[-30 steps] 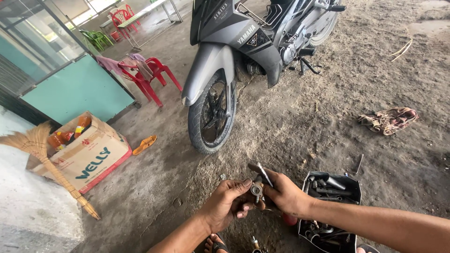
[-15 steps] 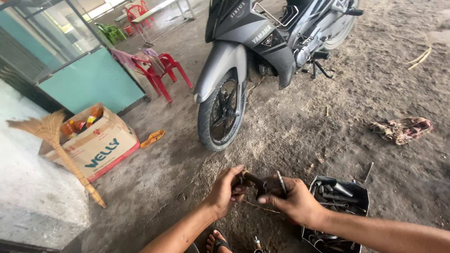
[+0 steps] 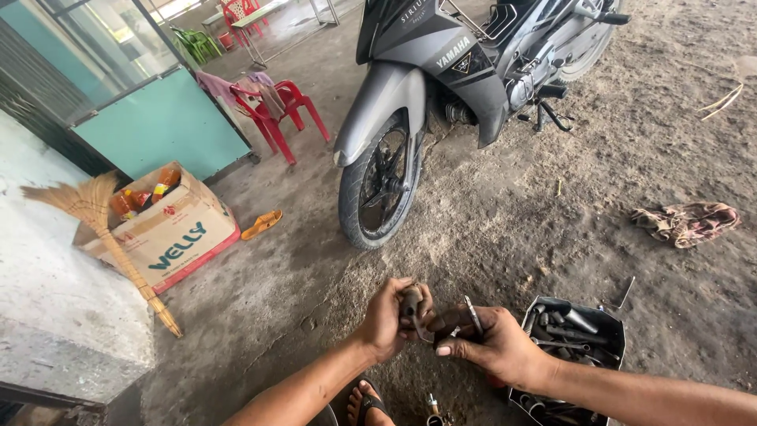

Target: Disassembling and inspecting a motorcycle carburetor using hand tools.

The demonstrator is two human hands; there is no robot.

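Here, the left hand (image 3: 388, 315) is curled in a closed grip around a small, grimy, brownish part (image 3: 411, 301), whose top pokes up out of the fist, its long axis roughly upright. The right hand (image 3: 490, 341) meets it from the right side — its grip is also closed, pinching a thin metal tool (image 3: 473, 315) that slants up and away from the knuckles, with the thumb pressed in toward the part. The two hands touch or nearly touch at the fingertips, so the part sits between them, though it rests in the left fist and the left hand is plainly the nearer one. What exactly the tool's lower end is doing against the part is hidden by the fingers.

Just beside the right wrist sits an open black toolbox (image 3: 611, 331) on the dirt floor (image 3: 505, 229), full of sockets and wrenches. Below the hands a sandalled foot (image 3: 364, 404) shows. Further out stands a grey motorbike (image 3: 441, 87), front wheel turned toward the hands. To the left — a cardboard box (image 3: 169, 233) of bottles, a straw broom (image 3: 95, 213), an orange sandal (image 3: 262, 225) and a red plastic chair (image 3: 276, 110); a crumpled rag (image 3: 690, 222) lies well apart on the right.
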